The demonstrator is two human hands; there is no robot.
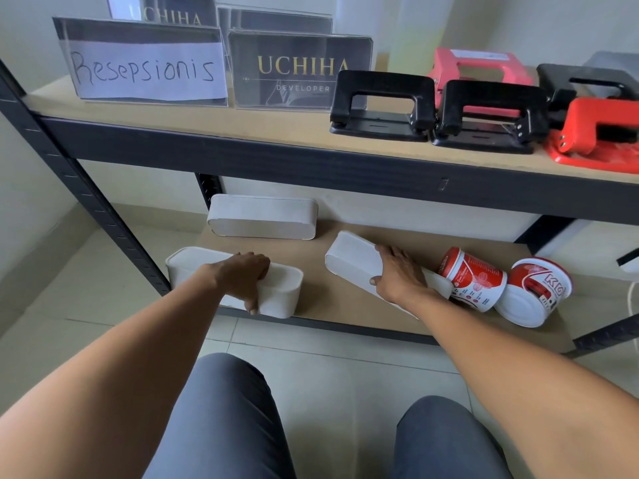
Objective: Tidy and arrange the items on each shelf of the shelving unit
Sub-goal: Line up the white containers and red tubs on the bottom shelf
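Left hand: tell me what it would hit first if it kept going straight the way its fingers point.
The left hand grips the front white box, fingers aimed right. Past that box, the tilted white box under the right hand likely comes first, though depth is unclear.

My left hand grips an upright white bin; my right hand holds a tipped bin. A third bin lies on its side behind.

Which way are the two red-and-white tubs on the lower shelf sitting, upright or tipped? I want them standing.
Tipped. Both red-and-white tubs lie on their sides on the lower shelf, round ends facing outward.
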